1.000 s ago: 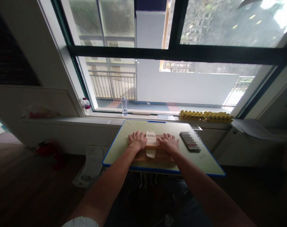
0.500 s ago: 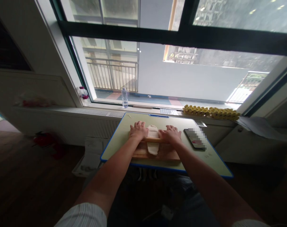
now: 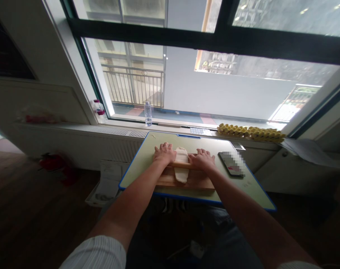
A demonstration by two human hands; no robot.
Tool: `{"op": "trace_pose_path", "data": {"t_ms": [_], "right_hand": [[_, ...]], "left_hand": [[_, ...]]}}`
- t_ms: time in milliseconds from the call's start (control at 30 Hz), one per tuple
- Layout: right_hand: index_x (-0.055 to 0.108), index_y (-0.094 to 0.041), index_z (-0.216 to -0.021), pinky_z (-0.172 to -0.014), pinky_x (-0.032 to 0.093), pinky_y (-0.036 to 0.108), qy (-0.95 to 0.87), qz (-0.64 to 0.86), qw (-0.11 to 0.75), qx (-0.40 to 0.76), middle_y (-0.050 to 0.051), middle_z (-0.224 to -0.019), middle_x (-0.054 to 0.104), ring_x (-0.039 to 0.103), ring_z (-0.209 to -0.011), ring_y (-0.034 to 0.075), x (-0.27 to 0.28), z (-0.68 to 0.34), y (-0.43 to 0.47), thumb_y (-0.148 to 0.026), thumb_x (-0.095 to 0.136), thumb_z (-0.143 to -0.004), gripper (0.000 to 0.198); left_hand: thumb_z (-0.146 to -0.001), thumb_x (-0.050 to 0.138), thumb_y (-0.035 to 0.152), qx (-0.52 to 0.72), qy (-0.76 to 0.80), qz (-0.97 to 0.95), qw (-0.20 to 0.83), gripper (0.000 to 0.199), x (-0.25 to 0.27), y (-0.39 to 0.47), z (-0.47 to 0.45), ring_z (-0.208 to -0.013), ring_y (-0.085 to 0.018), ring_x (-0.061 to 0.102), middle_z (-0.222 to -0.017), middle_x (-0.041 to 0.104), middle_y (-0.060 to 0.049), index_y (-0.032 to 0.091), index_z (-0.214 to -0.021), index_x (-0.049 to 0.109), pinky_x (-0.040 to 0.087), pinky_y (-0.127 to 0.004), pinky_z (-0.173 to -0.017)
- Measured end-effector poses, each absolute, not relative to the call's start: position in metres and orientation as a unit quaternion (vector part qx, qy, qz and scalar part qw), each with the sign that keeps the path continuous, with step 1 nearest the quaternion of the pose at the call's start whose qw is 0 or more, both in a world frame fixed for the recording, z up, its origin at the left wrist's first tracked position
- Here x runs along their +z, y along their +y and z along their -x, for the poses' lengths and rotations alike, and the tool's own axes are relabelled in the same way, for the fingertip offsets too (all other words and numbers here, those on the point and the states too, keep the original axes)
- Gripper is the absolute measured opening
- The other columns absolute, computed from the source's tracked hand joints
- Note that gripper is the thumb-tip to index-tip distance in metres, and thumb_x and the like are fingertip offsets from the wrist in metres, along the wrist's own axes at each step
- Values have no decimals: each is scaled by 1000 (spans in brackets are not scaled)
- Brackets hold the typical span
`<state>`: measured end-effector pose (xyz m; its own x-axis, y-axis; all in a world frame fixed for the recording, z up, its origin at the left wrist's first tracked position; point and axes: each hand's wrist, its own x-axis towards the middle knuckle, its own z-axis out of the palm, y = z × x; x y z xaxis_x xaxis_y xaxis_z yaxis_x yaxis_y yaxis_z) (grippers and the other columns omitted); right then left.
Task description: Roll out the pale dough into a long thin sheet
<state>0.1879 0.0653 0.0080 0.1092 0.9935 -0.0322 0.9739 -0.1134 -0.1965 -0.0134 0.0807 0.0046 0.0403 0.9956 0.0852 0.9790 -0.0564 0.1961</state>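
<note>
A long flat strip of pale dough (image 3: 181, 175) lies lengthwise on a wooden board (image 3: 199, 181). Across its middle rests a thin wooden rolling pin (image 3: 181, 164). My left hand (image 3: 164, 154) presses palm-down over the pin's left end, fingers spread forward past it. Over the right end lies my right hand (image 3: 202, 159), also palm-down with its fingers stretched forward. Both hands hide the pin's ends. The dough shows between the hands, in front of and behind the pin.
The board sits on a light green table (image 3: 141, 164) with a blue rim. A phone (image 3: 231, 164) lies to the right of my right hand. On the sill stand a clear bottle (image 3: 147, 114) and yellow egg trays (image 3: 251, 132). A white box (image 3: 102, 190) is on the floor at left.
The view has shifted very slightly. My hands, the rolling pin and the dough have hardly moved relative to the board.
</note>
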Motion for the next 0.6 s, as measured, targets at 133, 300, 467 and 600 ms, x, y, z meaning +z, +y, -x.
{"op": "trace_pose_path", "data": {"t_ms": [133,300,467,600], "right_hand": [[41,-16,-165,-124,26,64,-659,746,56,82,19,-169,42,38,-151,39,10,-187,53,-67,39,-101,82],[36,-22,-169,-124,24,66,-672,735,40,80,16,-172,38,35,-154,40,10,-188,33,-67,35,-103,80],[40,-28,-168,-123,25,66,-686,725,31,63,12,-175,34,35,-155,38,10,-187,13,-64,33,-106,71],[43,-29,-166,-121,26,67,-696,717,-16,31,13,-176,33,36,-155,38,12,-185,-5,-59,27,-110,65]], "left_hand": [[-101,36,52,78,686,-721,60,60,6,70,14,-147,-35,47,-166,48,-14,26,-151,57,33,-63,-122],[-100,34,56,61,690,-719,65,67,4,53,15,-153,-36,42,-173,39,-12,28,-158,52,30,-63,-125],[-100,34,58,63,691,-718,59,68,1,32,15,-157,-36,38,-175,37,-12,29,-159,52,23,-64,-129],[-102,31,59,75,688,-719,62,69,-4,13,15,-162,-35,30,-177,34,-11,29,-162,50,18,-65,-131]]}}
